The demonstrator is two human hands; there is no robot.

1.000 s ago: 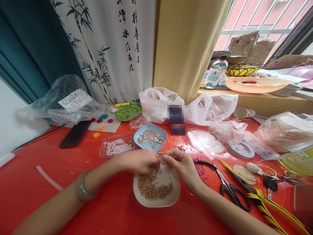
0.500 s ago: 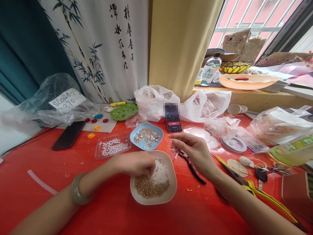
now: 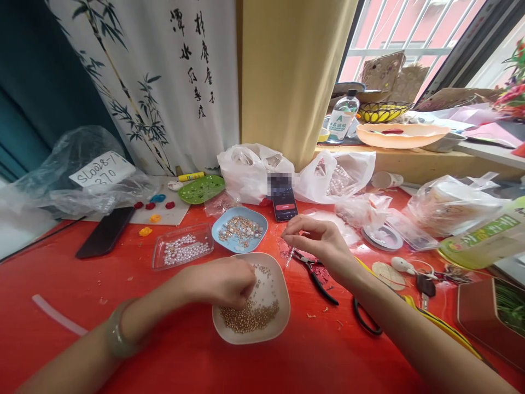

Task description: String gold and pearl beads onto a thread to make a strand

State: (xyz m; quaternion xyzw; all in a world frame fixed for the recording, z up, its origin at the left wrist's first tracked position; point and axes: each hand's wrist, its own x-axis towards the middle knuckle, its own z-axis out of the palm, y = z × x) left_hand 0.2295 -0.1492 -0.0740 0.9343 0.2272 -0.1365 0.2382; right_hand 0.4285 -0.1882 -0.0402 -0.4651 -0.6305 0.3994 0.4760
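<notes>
My left hand is curled over the left side of a beige square dish of small gold beads, its fingertips pinched down among them. My right hand hovers above the red table to the dish's right. Its thumb and forefinger pinch a thin strand with tiny beads hanging from it. A blue dish of mixed beads and a clear tray of white pearls lie just beyond the beige dish.
Pliers and scissors lie under my right forearm. A lit phone stands against white plastic bags. A black phone lies at left. Bags, lids and keys crowd the right side.
My hands have parted: the right has drawn away from the dish to the right and up with the strand, while the left dipped into the gold beads. The view has swung right.
</notes>
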